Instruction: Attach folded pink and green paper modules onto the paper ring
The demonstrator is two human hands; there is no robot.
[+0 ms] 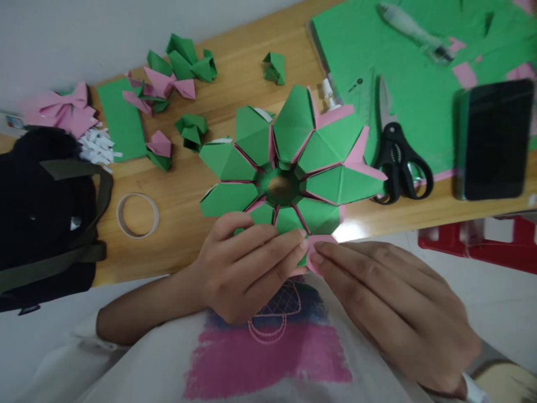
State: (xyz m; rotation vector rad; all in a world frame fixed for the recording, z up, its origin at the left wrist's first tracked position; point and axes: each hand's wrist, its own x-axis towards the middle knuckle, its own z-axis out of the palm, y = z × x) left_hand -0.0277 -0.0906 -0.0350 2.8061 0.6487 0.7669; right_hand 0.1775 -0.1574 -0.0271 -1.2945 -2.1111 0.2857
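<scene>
A ring of folded green and pink paper, an origami flower (331, 145), is held up over the near edge of the table, its petals spread around a round middle hole. My left hand (247, 268) grips the near petals, fingers closed and tips pressed on the green paper. Close beside it, my right hand (390, 296) pinches a pink flap (321, 243) at the near side between thumb and fingers. Parts of the near petals are hidden behind both hands.
Several folded paper pieces (182, 61) lie at the back left near a tape roll (138, 215) and a black bag (46, 207). Scissors (396, 151), a phone (495, 140), a cutter knife (415, 31) and a small glue bottle (329, 92) are on the right. A red stool (482, 249) stands below.
</scene>
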